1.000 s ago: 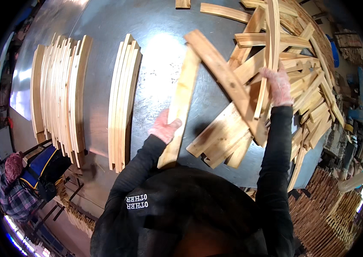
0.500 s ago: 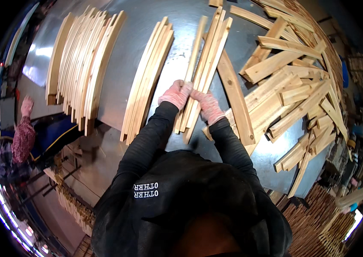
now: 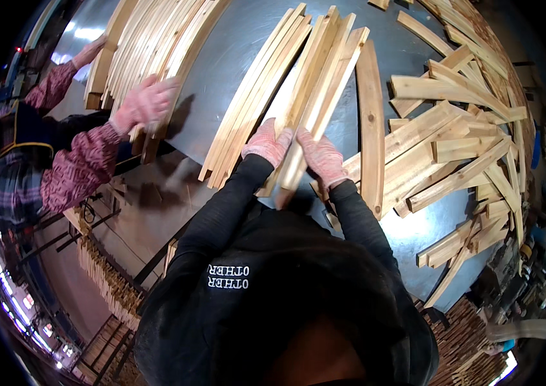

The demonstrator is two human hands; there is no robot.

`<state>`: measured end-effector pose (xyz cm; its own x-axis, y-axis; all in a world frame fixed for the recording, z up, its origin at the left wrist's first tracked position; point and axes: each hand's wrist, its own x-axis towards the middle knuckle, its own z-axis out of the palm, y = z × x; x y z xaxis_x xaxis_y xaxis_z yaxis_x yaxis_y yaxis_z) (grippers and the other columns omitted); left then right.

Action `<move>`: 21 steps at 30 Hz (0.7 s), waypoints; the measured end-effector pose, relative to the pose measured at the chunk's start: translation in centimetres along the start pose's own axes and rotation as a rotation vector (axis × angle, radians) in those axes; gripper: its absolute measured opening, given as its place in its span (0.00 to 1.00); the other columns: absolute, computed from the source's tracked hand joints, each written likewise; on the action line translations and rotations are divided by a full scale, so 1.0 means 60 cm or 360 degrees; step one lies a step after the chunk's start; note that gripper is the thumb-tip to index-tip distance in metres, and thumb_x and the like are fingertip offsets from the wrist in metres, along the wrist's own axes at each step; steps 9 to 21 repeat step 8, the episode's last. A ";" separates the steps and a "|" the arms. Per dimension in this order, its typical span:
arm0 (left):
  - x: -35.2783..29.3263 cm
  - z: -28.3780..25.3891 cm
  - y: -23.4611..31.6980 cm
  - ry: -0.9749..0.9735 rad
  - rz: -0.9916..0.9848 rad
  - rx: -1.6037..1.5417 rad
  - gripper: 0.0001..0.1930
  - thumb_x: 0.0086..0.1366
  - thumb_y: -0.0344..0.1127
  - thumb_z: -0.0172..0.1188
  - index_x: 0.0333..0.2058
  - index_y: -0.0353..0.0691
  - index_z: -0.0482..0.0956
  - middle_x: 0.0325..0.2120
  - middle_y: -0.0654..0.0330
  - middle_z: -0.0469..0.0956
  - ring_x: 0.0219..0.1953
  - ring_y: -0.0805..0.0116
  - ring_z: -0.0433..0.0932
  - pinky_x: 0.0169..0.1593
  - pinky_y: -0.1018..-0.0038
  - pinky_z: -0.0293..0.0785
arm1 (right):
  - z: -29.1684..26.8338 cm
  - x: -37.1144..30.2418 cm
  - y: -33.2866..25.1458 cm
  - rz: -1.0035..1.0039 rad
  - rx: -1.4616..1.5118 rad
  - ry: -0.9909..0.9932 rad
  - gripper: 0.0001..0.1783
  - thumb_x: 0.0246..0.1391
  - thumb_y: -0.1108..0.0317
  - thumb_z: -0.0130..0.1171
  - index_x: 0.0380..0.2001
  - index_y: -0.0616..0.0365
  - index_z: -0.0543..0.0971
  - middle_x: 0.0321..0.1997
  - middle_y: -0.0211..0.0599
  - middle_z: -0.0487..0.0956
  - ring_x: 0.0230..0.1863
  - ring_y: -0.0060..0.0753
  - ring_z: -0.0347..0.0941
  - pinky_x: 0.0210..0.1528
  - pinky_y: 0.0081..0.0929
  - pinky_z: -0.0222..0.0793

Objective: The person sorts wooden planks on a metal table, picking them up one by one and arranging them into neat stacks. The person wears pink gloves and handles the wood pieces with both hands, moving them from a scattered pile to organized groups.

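Both my hands wear pale pink work gloves. They hold a few long wooden strips (image 3: pixel 317 77) that slant away from me over the metal table. My left hand (image 3: pixel 267 143) grips the strips' left side near their close end. From the right, my right hand (image 3: pixel 322 158) closes on the same strips, its fingers partly hidden. Some wide faces of the strips are turned upward, and their near ends are blurred. Just left of them lies a small row of strips (image 3: pixel 252 96), side by side. A knotty board (image 3: pixel 370 122) lies apart on the right.
A loose heap of boards (image 3: pixel 414 138) covers the table's right side. At the left, a co-worker's gloved hand (image 3: pixel 143 104) is over a large row of strips (image 3: pixel 157 48); the other hand (image 3: pixel 88 53) touches its far-left board. More strips are stacked below the table (image 3: pixel 102 276).
My strips have turned, showing wider faces, and my hands have moved slightly apart. The co-worker has come in from the left, both hands now at the large row. The view has shifted.
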<state>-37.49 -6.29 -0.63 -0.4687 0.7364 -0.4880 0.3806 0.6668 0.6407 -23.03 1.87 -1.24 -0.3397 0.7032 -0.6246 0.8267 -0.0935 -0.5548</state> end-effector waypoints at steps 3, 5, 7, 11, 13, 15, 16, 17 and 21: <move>-0.075 -0.024 0.061 -0.0135 -0.0020 0.0305 0.60 0.53 0.73 0.56 0.68 0.29 0.44 0.61 0.33 0.61 0.64 0.45 0.63 0.64 0.63 0.62 | -0.002 -0.004 -0.010 -0.0146 -0.0059 -0.0133 0.49 0.60 0.31 0.39 0.66 0.67 0.58 0.53 0.66 0.75 0.58 0.61 0.70 0.58 0.43 0.65; -0.087 0.007 0.061 -0.0204 0.0011 0.0395 0.64 0.48 0.74 0.59 0.70 0.33 0.41 0.63 0.37 0.60 0.64 0.46 0.63 0.64 0.61 0.61 | -0.037 -0.021 -0.002 -0.0133 -0.0079 -0.0124 0.51 0.60 0.31 0.39 0.69 0.66 0.52 0.51 0.65 0.76 0.56 0.59 0.72 0.58 0.43 0.65; -0.105 0.031 0.092 -0.0404 -0.0042 0.0682 0.61 0.54 0.72 0.56 0.70 0.34 0.37 0.63 0.37 0.59 0.65 0.45 0.62 0.66 0.57 0.57 | -0.074 -0.031 0.004 -0.0032 -0.0141 -0.0083 0.52 0.59 0.30 0.39 0.70 0.65 0.49 0.50 0.65 0.77 0.55 0.57 0.73 0.57 0.42 0.66; -0.109 0.025 0.119 -0.0504 -0.0131 0.0702 0.60 0.55 0.72 0.55 0.70 0.37 0.37 0.68 0.42 0.52 0.67 0.45 0.59 0.68 0.52 0.54 | -0.084 -0.029 0.012 -0.0034 -0.0153 -0.0093 0.55 0.57 0.28 0.40 0.71 0.62 0.45 0.50 0.65 0.77 0.55 0.54 0.74 0.58 0.41 0.66; -0.109 0.025 0.119 -0.0504 -0.0131 0.0702 0.60 0.55 0.72 0.55 0.70 0.37 0.37 0.68 0.42 0.52 0.67 0.45 0.59 0.68 0.52 0.54 | -0.084 -0.029 0.012 -0.0034 -0.0153 -0.0093 0.55 0.57 0.28 0.40 0.71 0.62 0.45 0.50 0.65 0.77 0.55 0.54 0.74 0.58 0.41 0.66; -0.109 0.025 0.119 -0.0504 -0.0131 0.0702 0.60 0.55 0.72 0.55 0.70 0.37 0.37 0.68 0.42 0.52 0.67 0.45 0.59 0.68 0.52 0.54 | -0.084 -0.029 0.012 -0.0034 -0.0153 -0.0093 0.55 0.57 0.28 0.40 0.71 0.62 0.45 0.50 0.65 0.77 0.55 0.54 0.74 0.58 0.41 0.66; -0.109 0.025 0.119 -0.0504 -0.0131 0.0702 0.60 0.55 0.72 0.55 0.70 0.37 0.37 0.68 0.42 0.52 0.67 0.45 0.59 0.68 0.52 0.54 | -0.084 -0.029 0.012 -0.0034 -0.0153 -0.0093 0.55 0.57 0.28 0.40 0.71 0.62 0.45 0.50 0.65 0.77 0.55 0.54 0.74 0.58 0.41 0.66; -0.109 0.025 0.119 -0.0504 -0.0131 0.0702 0.60 0.55 0.72 0.55 0.70 0.37 0.37 0.68 0.42 0.52 0.67 0.45 0.59 0.68 0.52 0.54 | -0.084 -0.029 0.012 -0.0034 -0.0153 -0.0093 0.55 0.57 0.28 0.40 0.71 0.62 0.45 0.50 0.65 0.77 0.55 0.54 0.74 0.58 0.41 0.66; -0.109 0.025 0.119 -0.0504 -0.0131 0.0702 0.60 0.55 0.72 0.55 0.70 0.37 0.37 0.68 0.42 0.52 0.67 0.45 0.59 0.68 0.52 0.54 | -0.084 -0.029 0.012 -0.0034 -0.0153 -0.0093 0.55 0.57 0.28 0.40 0.71 0.62 0.45 0.50 0.65 0.77 0.55 0.54 0.74 0.58 0.41 0.66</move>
